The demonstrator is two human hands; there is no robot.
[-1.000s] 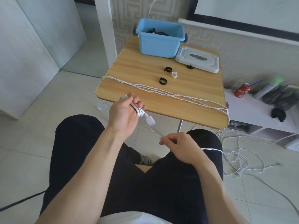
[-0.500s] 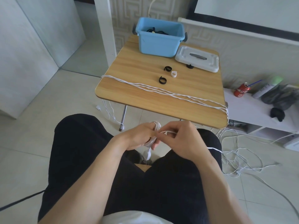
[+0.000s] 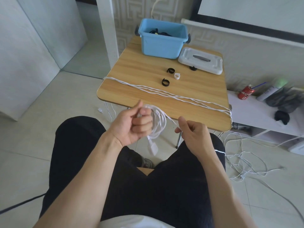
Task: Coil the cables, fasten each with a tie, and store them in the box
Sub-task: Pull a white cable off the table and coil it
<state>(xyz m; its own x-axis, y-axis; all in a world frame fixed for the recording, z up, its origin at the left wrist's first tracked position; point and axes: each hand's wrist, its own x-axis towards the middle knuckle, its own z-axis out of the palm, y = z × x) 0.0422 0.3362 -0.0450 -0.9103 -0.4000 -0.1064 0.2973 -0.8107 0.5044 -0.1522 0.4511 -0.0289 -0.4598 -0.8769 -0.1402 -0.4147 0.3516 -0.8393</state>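
Note:
My left hand (image 3: 134, 123) grips a small coil of white cable (image 3: 158, 122) wound around its fingers, palm turned up, with the white plug (image 3: 152, 148) dangling below. My right hand (image 3: 191, 131) pinches the free run of that cable just right of the coil. Several more white cable strands (image 3: 172, 95) lie across the wooden table (image 3: 144, 66) and hang off both sides. Two black ties (image 3: 165, 82) (image 3: 170, 70) and a white tie (image 3: 177, 76) sit mid-table. The blue box (image 3: 162, 41) stands at the table's far edge with dark cables inside.
The box's white lid (image 3: 201, 60) lies right of it, with another black tie (image 3: 193, 68) at its near edge. Loose white cable (image 3: 243, 160) is tangled on the floor at right. A low white shelf (image 3: 266, 119) holds a red can (image 3: 246, 94) and dark items.
My left hand rose from my lap and turned palm up with the coil, which has gained a loop. My right hand drew away to the right, sliding along the cable.

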